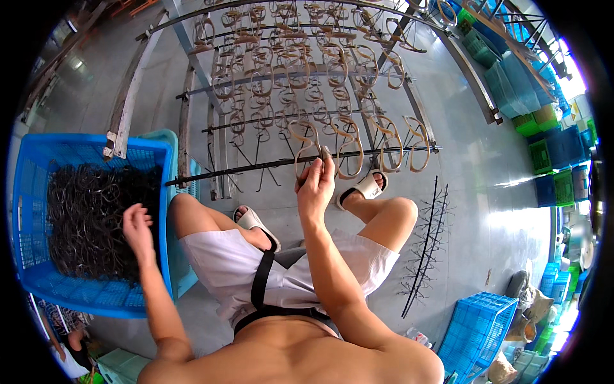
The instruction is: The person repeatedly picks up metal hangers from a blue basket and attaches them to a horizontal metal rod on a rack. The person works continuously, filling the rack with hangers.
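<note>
My right hand (315, 189) is raised in front of a rack, thumb and fingers pinched on a tan eyeglass frame (298, 137) at a black horizontal rod (243, 168). More tan eyeglass frames (387, 142) hang along the same rod to the right; its left stretch carries thin prongs with no frames on them. My left hand (137, 229) hovers over the right side of a blue crate (96, 142), fingers loosely curled and apart, with nothing visible in it. A tangled heap of thin, dark, curved pieces (83, 217) fills much of that crate.
Behind the front rod, the metal rack (121, 96) bears several rows of hanging frames. A pronged black rod (422, 253) lies on the floor to the right. Another blue crate (476, 333) stands at lower right. Stacked bins (556, 153) line the right side. My knees flank the rod.
</note>
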Demonstrator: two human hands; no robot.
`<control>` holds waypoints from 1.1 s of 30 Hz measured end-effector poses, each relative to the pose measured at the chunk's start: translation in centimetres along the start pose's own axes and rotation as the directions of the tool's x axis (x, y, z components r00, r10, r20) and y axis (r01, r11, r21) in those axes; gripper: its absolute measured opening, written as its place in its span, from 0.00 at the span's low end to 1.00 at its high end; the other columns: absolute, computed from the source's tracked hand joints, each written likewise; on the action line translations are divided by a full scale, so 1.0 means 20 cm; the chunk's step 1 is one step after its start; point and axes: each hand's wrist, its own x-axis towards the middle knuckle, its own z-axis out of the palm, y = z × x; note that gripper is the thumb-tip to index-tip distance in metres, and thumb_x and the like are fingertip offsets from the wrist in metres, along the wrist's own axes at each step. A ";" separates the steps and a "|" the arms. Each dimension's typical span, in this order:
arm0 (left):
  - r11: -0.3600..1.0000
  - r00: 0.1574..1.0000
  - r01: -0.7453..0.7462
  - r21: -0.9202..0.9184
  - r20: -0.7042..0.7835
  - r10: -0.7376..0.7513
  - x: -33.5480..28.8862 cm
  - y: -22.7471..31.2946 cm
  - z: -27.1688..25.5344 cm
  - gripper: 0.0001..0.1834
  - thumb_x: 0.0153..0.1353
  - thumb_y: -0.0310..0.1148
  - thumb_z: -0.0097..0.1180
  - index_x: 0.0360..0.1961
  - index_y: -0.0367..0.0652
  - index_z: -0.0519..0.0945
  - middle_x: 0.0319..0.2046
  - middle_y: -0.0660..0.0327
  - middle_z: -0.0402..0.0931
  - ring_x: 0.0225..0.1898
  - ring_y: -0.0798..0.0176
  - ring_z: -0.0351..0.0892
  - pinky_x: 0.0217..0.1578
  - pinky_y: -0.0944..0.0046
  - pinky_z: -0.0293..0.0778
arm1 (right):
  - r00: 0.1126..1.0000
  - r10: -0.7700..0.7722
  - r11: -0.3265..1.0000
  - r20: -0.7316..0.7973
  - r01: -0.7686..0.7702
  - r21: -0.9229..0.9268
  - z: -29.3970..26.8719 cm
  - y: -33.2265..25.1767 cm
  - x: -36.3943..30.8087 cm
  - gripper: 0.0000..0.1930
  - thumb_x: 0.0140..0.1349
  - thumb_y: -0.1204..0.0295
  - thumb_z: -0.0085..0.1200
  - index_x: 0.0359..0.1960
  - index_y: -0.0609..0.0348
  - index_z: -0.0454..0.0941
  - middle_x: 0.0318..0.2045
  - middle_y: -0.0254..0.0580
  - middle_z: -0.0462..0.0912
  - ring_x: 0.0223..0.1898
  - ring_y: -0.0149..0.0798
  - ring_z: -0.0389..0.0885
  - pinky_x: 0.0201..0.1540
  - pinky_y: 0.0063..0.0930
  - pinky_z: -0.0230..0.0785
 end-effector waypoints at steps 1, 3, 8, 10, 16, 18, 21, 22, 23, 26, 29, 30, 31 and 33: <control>0.992 0.995 0.043 0.121 -0.090 -0.033 0.06 -0.02 -0.05 0.12 0.63 0.33 0.47 0.43 0.37 0.75 0.32 0.59 0.75 0.32 0.68 0.74 0.34 0.70 0.71 | 1.000 -0.002 1.000 0.009 0.002 0.006 0.00 0.00 0.01 0.15 0.69 0.67 0.39 0.55 0.56 0.64 0.15 0.28 0.64 0.13 0.20 0.60 0.13 0.16 0.56; 0.786 0.998 0.026 0.618 -0.059 0.013 0.22 -0.33 -0.25 0.17 0.60 0.37 0.51 0.46 0.37 0.73 0.42 0.50 0.74 0.45 0.52 0.73 0.46 0.57 0.69 | 0.999 0.003 0.999 0.032 -0.005 0.041 0.02 0.00 0.00 0.15 0.69 0.67 0.39 0.55 0.56 0.64 0.15 0.28 0.64 0.13 0.20 0.59 0.13 0.16 0.55; 0.246 0.913 0.153 0.957 -0.041 -0.407 0.28 -0.85 -0.37 0.28 0.53 0.43 0.56 0.53 0.42 0.68 0.53 0.44 0.66 0.56 0.42 0.63 0.53 0.46 0.63 | 0.998 0.027 0.991 0.058 -0.034 0.128 0.06 0.02 -0.01 0.15 0.69 0.67 0.38 0.55 0.57 0.64 0.14 0.27 0.64 0.12 0.20 0.59 0.13 0.15 0.54; 0.438 0.898 0.245 0.865 -0.032 -0.439 0.23 -0.99 -0.39 0.26 0.54 0.41 0.56 0.52 0.42 0.70 0.53 0.45 0.66 0.55 0.40 0.63 0.52 0.47 0.65 | 0.997 0.023 0.993 0.071 -0.031 0.112 0.06 0.05 -0.02 0.15 0.69 0.67 0.38 0.55 0.57 0.64 0.14 0.27 0.64 0.12 0.20 0.59 0.13 0.15 0.54; 0.559 0.967 0.032 0.828 0.116 -0.226 0.21 -1.06 -0.39 0.16 0.54 0.32 0.53 0.43 0.38 0.76 0.43 0.45 0.73 0.47 0.41 0.70 0.48 0.52 0.67 | 0.994 0.003 1.000 0.107 -0.004 0.014 0.06 0.02 -0.04 0.15 0.69 0.69 0.40 0.55 0.57 0.64 0.14 0.28 0.65 0.12 0.21 0.60 0.13 0.15 0.55; 0.633 0.981 -0.013 0.774 0.133 -0.143 0.23 -1.08 -0.33 0.14 0.54 0.30 0.52 0.41 0.37 0.77 0.40 0.44 0.75 0.45 0.42 0.72 0.47 0.52 0.68 | 0.994 -0.016 1.000 0.109 0.018 -0.010 0.05 0.02 -0.03 0.15 0.68 0.69 0.40 0.55 0.57 0.65 0.14 0.28 0.65 0.12 0.21 0.61 0.13 0.15 0.55; 0.683 0.977 -0.044 0.729 0.173 -0.121 0.20 -0.88 -0.20 0.12 0.55 0.30 0.51 0.39 0.35 0.77 0.37 0.44 0.76 0.43 0.42 0.74 0.44 0.52 0.69 | 0.992 -0.025 1.000 0.127 0.025 -0.002 0.00 0.00 0.00 0.14 0.68 0.69 0.41 0.53 0.58 0.66 0.15 0.27 0.65 0.13 0.20 0.60 0.13 0.15 0.55; 0.687 0.975 -0.043 0.726 0.181 -0.130 0.17 -0.80 -0.19 0.12 0.55 0.30 0.51 0.39 0.35 0.77 0.37 0.44 0.76 0.42 0.42 0.74 0.43 0.52 0.69 | 0.991 -0.012 1.000 0.135 0.012 -0.005 -0.02 0.00 0.01 0.14 0.68 0.69 0.42 0.53 0.58 0.67 0.15 0.27 0.65 0.12 0.20 0.60 0.13 0.15 0.55; 0.685 0.977 -0.043 0.727 0.174 -0.123 0.17 -0.81 -0.21 0.12 0.55 0.30 0.51 0.38 0.34 0.77 0.36 0.44 0.77 0.41 0.42 0.75 0.43 0.52 0.69 | 0.986 -0.002 1.000 0.167 -0.003 0.027 -0.05 -0.01 0.02 0.15 0.68 0.68 0.42 0.55 0.57 0.66 0.16 0.27 0.65 0.13 0.20 0.60 0.13 0.14 0.55; 0.693 0.980 -0.044 0.719 0.167 -0.111 0.14 -0.81 -0.22 0.12 0.56 0.30 0.50 0.37 0.33 0.77 0.35 0.44 0.77 0.40 0.42 0.75 0.42 0.53 0.70 | 0.980 -0.008 1.000 0.197 0.014 -0.028 -0.04 -0.03 0.01 0.16 0.68 0.69 0.42 0.55 0.58 0.65 0.16 0.27 0.64 0.13 0.19 0.59 0.13 0.14 0.55; 0.699 0.979 -0.045 0.714 0.171 -0.112 0.12 -0.73 -0.20 0.11 0.56 0.30 0.51 0.36 0.32 0.77 0.34 0.43 0.77 0.39 0.42 0.76 0.42 0.53 0.70 | 0.982 -0.023 1.000 0.186 0.023 0.002 -0.04 0.01 0.00 0.16 0.68 0.69 0.42 0.56 0.58 0.64 0.16 0.28 0.65 0.13 0.20 0.60 0.13 0.14 0.55; 0.681 0.976 -0.057 0.730 0.184 -0.115 0.13 -0.74 -0.20 0.12 0.56 0.30 0.51 0.37 0.32 0.77 0.35 0.43 0.77 0.40 0.42 0.75 0.43 0.53 0.69 | 0.982 -0.025 1.000 0.186 0.020 0.024 -0.03 0.02 0.00 0.16 0.68 0.69 0.42 0.56 0.58 0.65 0.16 0.28 0.66 0.13 0.20 0.61 0.13 0.14 0.55; 0.663 0.973 -0.069 0.746 0.196 -0.119 0.14 -0.75 -0.21 0.12 0.57 0.31 0.50 0.38 0.32 0.77 0.36 0.43 0.76 0.41 0.42 0.75 0.43 0.53 0.69 | 0.984 -0.025 1.000 0.175 0.021 0.022 -0.03 0.03 -0.01 0.16 0.68 0.69 0.42 0.56 0.58 0.65 0.16 0.28 0.66 0.13 0.20 0.61 0.13 0.14 0.55; 0.598 0.974 -0.095 0.796 0.198 -0.109 0.17 -0.83 -0.21 0.13 0.57 0.30 0.49 0.39 0.32 0.76 0.38 0.42 0.76 0.42 0.41 0.74 0.44 0.53 0.69 | 0.989 -0.025 1.000 0.149 0.023 0.015 0.00 0.02 -0.02 0.16 0.68 0.70 0.42 0.56 0.58 0.64 0.15 0.28 0.66 0.13 0.20 0.61 0.13 0.15 0.55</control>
